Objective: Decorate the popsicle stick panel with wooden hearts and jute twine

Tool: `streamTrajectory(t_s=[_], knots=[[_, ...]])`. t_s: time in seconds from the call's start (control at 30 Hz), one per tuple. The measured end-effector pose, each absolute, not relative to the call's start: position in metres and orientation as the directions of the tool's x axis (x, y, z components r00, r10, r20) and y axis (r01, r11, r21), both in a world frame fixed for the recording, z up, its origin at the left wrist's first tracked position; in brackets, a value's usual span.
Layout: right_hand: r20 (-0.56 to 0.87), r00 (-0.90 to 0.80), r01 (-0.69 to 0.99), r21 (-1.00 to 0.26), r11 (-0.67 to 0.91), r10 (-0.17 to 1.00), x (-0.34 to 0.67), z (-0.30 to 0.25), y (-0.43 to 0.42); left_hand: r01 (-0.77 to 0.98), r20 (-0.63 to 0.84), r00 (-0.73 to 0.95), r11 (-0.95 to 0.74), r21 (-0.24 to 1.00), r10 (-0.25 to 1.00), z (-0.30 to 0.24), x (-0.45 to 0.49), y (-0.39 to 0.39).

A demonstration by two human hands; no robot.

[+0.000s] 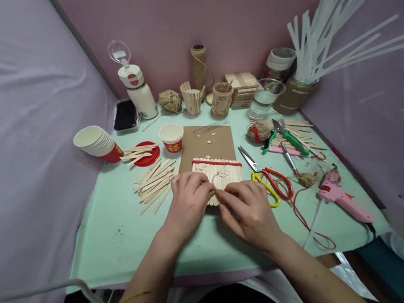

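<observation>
A panel of wooden craft sticks [223, 171] set side by side, with a red cord [217, 163] across its upper part, lies at the near end of a brown cardboard sheet [205, 146]. Small wooden pieces [222, 173] sit on the panel. My left hand [192, 196] rests over the panel's lower left, thumb and fingers pinched together. From the right, my right hand [249, 210] meets it at the panel's lower part, its fingertips closed as well. Whatever is between the fingertips is too small to make out. Scissors [264, 175] lie just right of the panel.
Loose sticks [157, 184], a red lid [146, 153] and paper cups [98, 142] lie to the left. Pliers [283, 134], a pink glue gun [345, 196] and red cord are on the right. A bottle [140, 95], twine and a water cup [264, 99] stand behind.
</observation>
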State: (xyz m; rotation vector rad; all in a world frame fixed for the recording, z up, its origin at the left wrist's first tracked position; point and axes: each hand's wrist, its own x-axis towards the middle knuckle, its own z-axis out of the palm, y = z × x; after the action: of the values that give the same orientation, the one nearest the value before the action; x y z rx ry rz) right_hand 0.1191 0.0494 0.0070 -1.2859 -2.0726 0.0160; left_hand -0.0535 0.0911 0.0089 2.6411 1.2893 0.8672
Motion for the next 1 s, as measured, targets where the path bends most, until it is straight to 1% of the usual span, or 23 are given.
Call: streamTrajectory(t_s=[0.17,0.23,0.33,0.4,0.43,0.47,0.53,0.67,0.8,1.0], knots=[[0.533,-0.298,0.798,-0.317,0.513,0.792,0.12,0.007,0.05,0.703,0.456,0.477,-0.637,0.316,0.752,0.009,-0.055,0.091],[0.533,-0.315,0.8,-0.296,0.522,0.785,0.121,0.008,0.05,0.715,0.475,0.438,-0.616,0.33,0.763,0.009,-0.058,0.088],[0.529,-0.33,0.807,-0.271,0.524,0.782,0.122,0.008,0.05,0.766,0.58,0.269,-0.536,0.355,0.769,0.006,-0.065,0.075],[0.529,-0.339,0.81,-0.255,0.527,0.778,0.122,0.009,0.05,0.784,0.663,0.15,-0.497,0.372,0.733,0.002,-0.066,0.061],[0.532,-0.344,0.811,-0.248,0.53,0.774,0.122,0.009,0.049,0.782,0.686,0.133,-0.501,0.371,0.715,0.0,-0.065,0.053],[0.533,-0.348,0.81,-0.242,0.534,0.771,0.123,0.009,0.049,0.774,0.7,0.148,-0.522,0.358,0.699,-0.002,-0.063,0.046],[0.534,-0.355,0.81,-0.233,0.538,0.767,0.123,0.009,0.05,0.754,0.686,0.235,-0.574,0.319,0.689,-0.004,-0.058,0.036],[0.522,-0.369,0.809,-0.228,0.543,0.769,0.124,0.008,0.051,0.785,0.548,0.358,-0.562,0.261,0.756,-0.003,-0.049,0.036],[0.519,-0.368,0.807,-0.234,0.543,0.771,0.125,0.007,0.051,0.821,0.451,0.375,-0.516,0.244,0.81,0.0,-0.048,0.043],[0.539,-0.36,0.803,-0.236,0.547,0.762,0.126,0.007,0.05,0.815,0.43,0.369,-0.509,0.276,0.824,0.0,-0.048,0.039]])
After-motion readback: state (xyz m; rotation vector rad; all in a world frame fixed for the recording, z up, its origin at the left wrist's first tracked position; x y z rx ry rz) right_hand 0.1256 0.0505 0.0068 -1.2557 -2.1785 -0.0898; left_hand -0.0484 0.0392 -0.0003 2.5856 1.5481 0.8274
